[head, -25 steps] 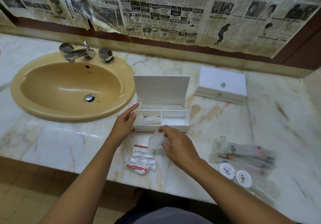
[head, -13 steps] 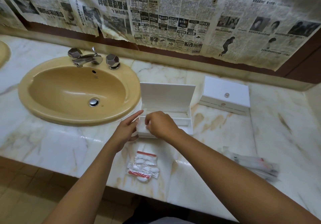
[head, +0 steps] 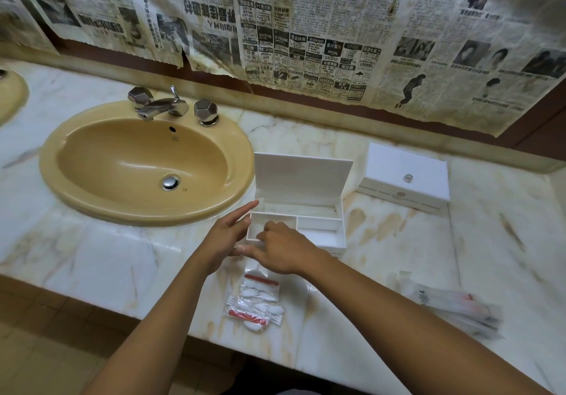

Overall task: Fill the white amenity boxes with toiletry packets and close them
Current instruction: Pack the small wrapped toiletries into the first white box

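From the head camera I see my right hand [head: 286,249] covering the lower-left compartment of the open white box [head: 321,226] at the frame's centre, so whatever lies under the fingers is hidden. They curl down over the front wall, but I cannot tell whether they pinch a packet or only press. My left hand [head: 228,234] rests against the box's left end with fingers straight, forefinger stretched along the wall, holding nothing. The raised lid [head: 301,177] blocks the counter behind it. A long clear item in the back compartment is too faint to name. Below my hands lies a heap of cotton-bud packets [head: 257,302], and at the lower right a blurred pile of clear toiletry packets [head: 459,309], its print unreadable. A closed white box [head: 404,177] sits to the right of centre on the marble counter [head: 505,241].

Half a second ago my right hand sat further back over the compartments; now it is nearer the front edge, and the left forefinger still lies along the box.
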`<action>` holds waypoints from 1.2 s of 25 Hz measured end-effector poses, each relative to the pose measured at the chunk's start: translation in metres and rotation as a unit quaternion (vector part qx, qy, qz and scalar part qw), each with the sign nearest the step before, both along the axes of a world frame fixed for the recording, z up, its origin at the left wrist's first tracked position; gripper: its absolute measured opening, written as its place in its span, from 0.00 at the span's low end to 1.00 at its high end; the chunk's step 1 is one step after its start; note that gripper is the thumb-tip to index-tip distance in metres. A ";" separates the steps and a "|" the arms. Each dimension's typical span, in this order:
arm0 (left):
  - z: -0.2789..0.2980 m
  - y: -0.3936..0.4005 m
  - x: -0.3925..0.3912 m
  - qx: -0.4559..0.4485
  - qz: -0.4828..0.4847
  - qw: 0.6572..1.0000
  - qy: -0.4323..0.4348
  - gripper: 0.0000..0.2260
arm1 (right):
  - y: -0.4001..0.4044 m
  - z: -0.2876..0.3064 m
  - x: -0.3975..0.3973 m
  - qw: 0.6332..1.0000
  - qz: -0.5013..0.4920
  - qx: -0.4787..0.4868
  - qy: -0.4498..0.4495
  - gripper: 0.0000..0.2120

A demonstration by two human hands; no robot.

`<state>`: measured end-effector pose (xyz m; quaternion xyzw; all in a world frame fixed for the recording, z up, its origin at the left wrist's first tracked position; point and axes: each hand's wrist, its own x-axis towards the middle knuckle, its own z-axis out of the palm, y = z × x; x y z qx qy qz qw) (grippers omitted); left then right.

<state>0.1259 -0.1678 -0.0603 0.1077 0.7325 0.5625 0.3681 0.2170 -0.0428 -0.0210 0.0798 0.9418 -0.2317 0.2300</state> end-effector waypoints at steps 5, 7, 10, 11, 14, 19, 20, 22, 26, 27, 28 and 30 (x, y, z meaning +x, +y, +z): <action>0.002 0.001 0.001 -0.009 0.001 1.000 -0.002 0.17 | 0.001 0.001 -0.003 1.000 -0.007 0.020 0.019 0.31; 0.003 0.001 0.002 -0.011 0.003 1.000 -0.008 0.18 | -0.005 0.004 0.000 0.990 0.002 0.088 0.108 0.26; 0.003 0.001 0.003 -0.010 0.004 1.000 -0.007 0.18 | -0.012 0.009 0.003 0.983 -0.017 0.072 0.166 0.22; 0.004 0.002 0.003 -0.010 0.004 1.000 -0.004 0.18 | -0.013 0.011 0.003 0.986 -0.019 0.063 0.153 0.23; 0.005 0.001 0.003 -0.005 0.006 1.000 -0.001 0.18 | -0.012 0.011 0.001 0.995 -0.028 0.042 0.081 0.28; 0.004 0.000 0.003 0.002 0.001 1.000 -0.007 0.17 | -0.006 0.009 -0.001 0.999 -0.033 0.011 0.021 0.35; 0.004 0.000 0.003 0.003 -0.002 1.000 -0.007 0.17 | -0.005 0.011 -0.001 0.999 -0.035 0.003 0.011 0.35; 0.003 0.001 0.003 0.001 -0.005 1.000 -0.005 0.17 | -0.003 0.012 -0.001 0.999 -0.041 -0.009 -0.005 0.34; 0.003 0.002 0.004 -0.018 0.006 1.000 -0.008 0.17 | -0.001 0.012 0.005 0.996 -0.035 0.033 0.077 0.26; 0.004 0.003 0.004 -0.016 0.006 1.000 -0.012 0.17 | -0.002 0.012 0.006 0.993 -0.030 0.045 0.108 0.26; 0.004 0.003 0.004 -0.016 0.006 1.000 -0.013 0.17 | -0.003 0.012 0.007 0.990 -0.025 0.053 0.128 0.25; 0.005 0.002 0.004 -0.018 0.004 1.000 -0.009 0.17 | -0.004 0.010 0.010 0.990 -0.013 0.060 0.124 0.25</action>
